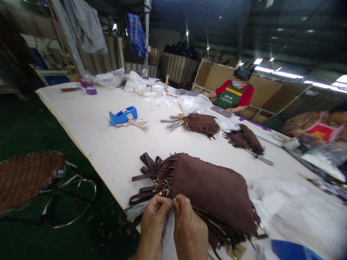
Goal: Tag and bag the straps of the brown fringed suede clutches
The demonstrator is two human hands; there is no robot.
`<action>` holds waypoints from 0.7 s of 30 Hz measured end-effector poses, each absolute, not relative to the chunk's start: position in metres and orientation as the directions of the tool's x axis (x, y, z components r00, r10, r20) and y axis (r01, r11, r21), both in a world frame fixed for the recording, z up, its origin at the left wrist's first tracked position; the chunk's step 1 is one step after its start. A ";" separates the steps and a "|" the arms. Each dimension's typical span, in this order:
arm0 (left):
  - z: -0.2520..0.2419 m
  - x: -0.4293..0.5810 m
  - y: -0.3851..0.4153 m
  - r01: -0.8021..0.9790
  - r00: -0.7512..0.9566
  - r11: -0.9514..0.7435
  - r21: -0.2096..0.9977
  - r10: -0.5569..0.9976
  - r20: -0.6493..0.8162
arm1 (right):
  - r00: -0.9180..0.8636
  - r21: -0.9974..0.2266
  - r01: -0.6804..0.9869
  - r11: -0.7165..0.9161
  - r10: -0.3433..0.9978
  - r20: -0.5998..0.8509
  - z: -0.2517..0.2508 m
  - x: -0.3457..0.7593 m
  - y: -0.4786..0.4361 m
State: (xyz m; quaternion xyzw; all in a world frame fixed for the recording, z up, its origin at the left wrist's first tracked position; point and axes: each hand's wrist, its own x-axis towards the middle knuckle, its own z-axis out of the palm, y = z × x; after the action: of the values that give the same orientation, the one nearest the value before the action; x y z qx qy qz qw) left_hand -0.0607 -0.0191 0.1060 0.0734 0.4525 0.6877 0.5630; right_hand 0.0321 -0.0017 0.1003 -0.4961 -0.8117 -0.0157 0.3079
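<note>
A stack of brown fringed bags (211, 184) lies at the near edge of the table, with dark strap loops and gold-coloured metal clips along its left side. At its near left corner, my left hand (155, 224) is closed in a pinch beside a strip of clear plastic. Close against it, my right hand (188, 227) pinches a small metal clip between thumb and finger. The fingertips of both hands almost touch. Whatever is between the left fingertips is too small to make out.
Two smaller piles of brown fringed bags (202, 124) lie farther back on the white table (94, 133). A blue tape dispenser (123, 116) stands at left. White plastic (292, 209) is at right. Two people sit across the table. A stool (32, 177) stands left.
</note>
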 end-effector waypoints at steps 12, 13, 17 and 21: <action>0.100 -0.059 -0.020 -0.559 -0.421 0.017 0.829 0.855 -0.302 | -0.095 -0.571 0.715 0.403 0.865 0.492 0.097 0.045 -0.019; 0.099 -0.059 -0.020 -0.550 -0.427 0.011 0.835 0.855 -0.293 | -0.086 -0.586 0.700 0.408 0.863 0.498 0.096 0.044 -0.020; 0.094 -0.059 -0.022 -0.502 -0.441 -0.002 0.865 0.861 -0.254 | -0.107 -0.651 0.632 0.420 0.880 0.463 0.091 0.036 -0.022; 0.086 -0.060 -0.024 -0.386 -0.468 -0.026 0.922 0.867 -0.172 | -0.096 -0.743 0.533 0.405 0.902 0.422 0.084 0.028 -0.022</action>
State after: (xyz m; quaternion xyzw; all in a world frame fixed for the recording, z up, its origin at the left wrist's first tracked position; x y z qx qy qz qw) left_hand -0.0600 -0.0236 0.0863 0.2297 0.5232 0.6783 0.4620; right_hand 0.0279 -0.0221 0.0837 -0.5046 -0.7106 0.2076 0.4441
